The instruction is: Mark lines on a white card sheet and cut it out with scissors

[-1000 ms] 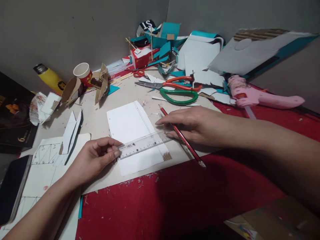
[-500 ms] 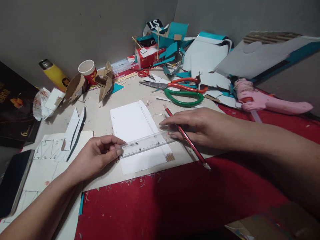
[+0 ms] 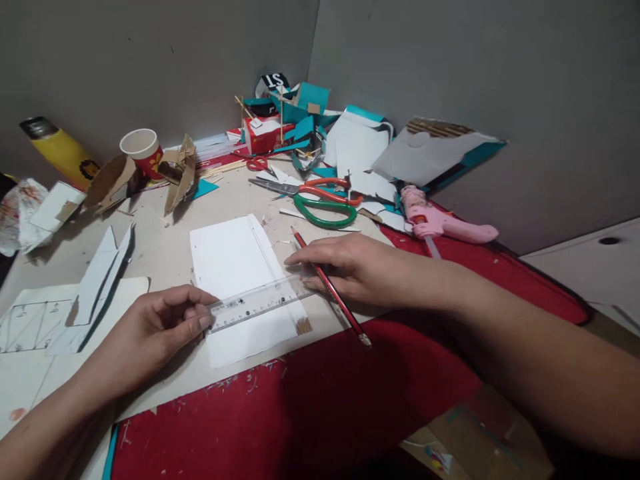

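White card [image 3: 225, 257] lies flat before me, with the ruler [image 3: 265, 305] laid across its nearer half. Work done: thin lines [image 3: 260, 247] run lengthwise near the card's right side, and a torn brown patch shows at its near right corner. Work left, in my judgement: the wider part left of those lines looks mostly unmarked, and I find no line along the ruler's edge. My left hand [image 3: 163, 327], at the card's left edge, is pinched on the ruler's end. My right hand [image 3: 345, 267], at the card's right edge, grips the pencil [image 3: 333, 293], its point off the card and aimed away from me; the fingers reach the ruler's other end, but whether they press it I cannot tell. Obstructions: that hand hides the ruler's right end. Surroundings: big scissors [image 3: 299, 191] lie beyond the card, apart from it; a pink glue gun [image 3: 440, 225] sits well to its right, a paper cup [image 3: 145, 157] and yellow bottle [image 3: 63, 153] beyond its left side.
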Demonstrator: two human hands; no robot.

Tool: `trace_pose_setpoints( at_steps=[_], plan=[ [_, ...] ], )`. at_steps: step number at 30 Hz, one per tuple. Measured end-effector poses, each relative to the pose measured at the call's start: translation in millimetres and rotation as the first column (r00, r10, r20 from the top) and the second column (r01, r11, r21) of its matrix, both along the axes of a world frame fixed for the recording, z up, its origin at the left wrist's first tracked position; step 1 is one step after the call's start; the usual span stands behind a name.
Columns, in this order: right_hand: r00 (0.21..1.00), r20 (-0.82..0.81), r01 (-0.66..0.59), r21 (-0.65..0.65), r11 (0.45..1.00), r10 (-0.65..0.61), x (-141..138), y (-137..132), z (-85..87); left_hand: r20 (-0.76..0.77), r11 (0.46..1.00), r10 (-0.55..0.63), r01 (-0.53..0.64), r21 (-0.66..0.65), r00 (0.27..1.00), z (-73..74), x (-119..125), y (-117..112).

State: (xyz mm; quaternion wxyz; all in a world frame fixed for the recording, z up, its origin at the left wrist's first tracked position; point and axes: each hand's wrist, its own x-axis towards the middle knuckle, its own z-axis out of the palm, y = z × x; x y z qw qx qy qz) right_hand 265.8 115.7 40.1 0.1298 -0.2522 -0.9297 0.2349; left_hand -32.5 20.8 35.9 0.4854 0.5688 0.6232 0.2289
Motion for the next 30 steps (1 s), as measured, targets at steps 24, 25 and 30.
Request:
trace_pose_setpoints(
  at_steps=[24, 25, 30],
  plan=[
    [1.0, 0.019, 0.006, -0.056, 0.998, -0.005, -1.3, -0.9, 2.0, -0.008, 1.0, 0.0, 0.0, 0.003, 1.0, -1.0, -0.4, -0.9],
    [1.0, 0.017, 0.006, -0.058, 0.998, -0.005, -1.4, -0.9, 1.9, -0.008, 1.0, -0.005, 0.005, 0.01, 1.0, -1.4, -0.5, -0.6],
    [1.0, 0.007, 0.006, -0.071, 0.997, -0.005, -2.2, -0.9, 2.3, 0.024, 1.0, -0.017, 0.016, 0.021, 1.0, -5.9, -2.3, -1.0]
  ],
)
